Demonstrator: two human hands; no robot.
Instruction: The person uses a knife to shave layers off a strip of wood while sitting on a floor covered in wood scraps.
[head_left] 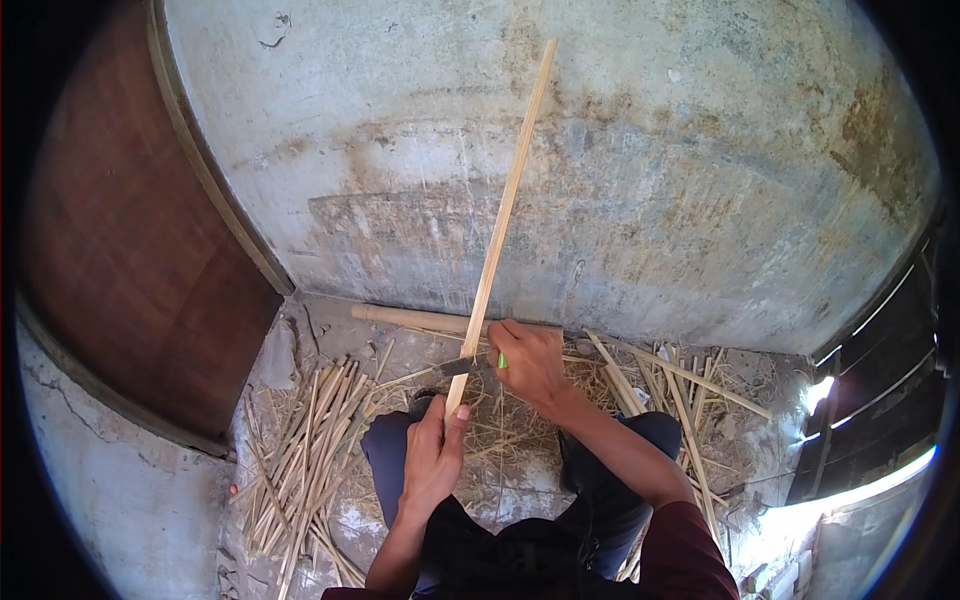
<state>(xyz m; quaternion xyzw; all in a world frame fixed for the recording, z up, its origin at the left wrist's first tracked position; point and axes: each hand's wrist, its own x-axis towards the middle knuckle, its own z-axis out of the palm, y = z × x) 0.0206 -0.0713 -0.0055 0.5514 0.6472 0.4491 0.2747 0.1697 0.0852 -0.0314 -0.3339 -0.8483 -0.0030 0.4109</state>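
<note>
A long, pale bamboo strip slants upward and away from me, its far end in front of the wall. My left hand grips its near end, thumb along the right edge. Just beyond that thumb, the dark blade of a knife lies across the strip, touching it. My right hand is closed around the knife's handle, of which a bit of bright green shows by the fingers. Both hands are above the floor between my knees.
Many thin split sticks lie heaped on the left, with more strips on the right. A round bamboo pole rests along the foot of the stained wall. Shavings litter the floor. A brown door panel stands left.
</note>
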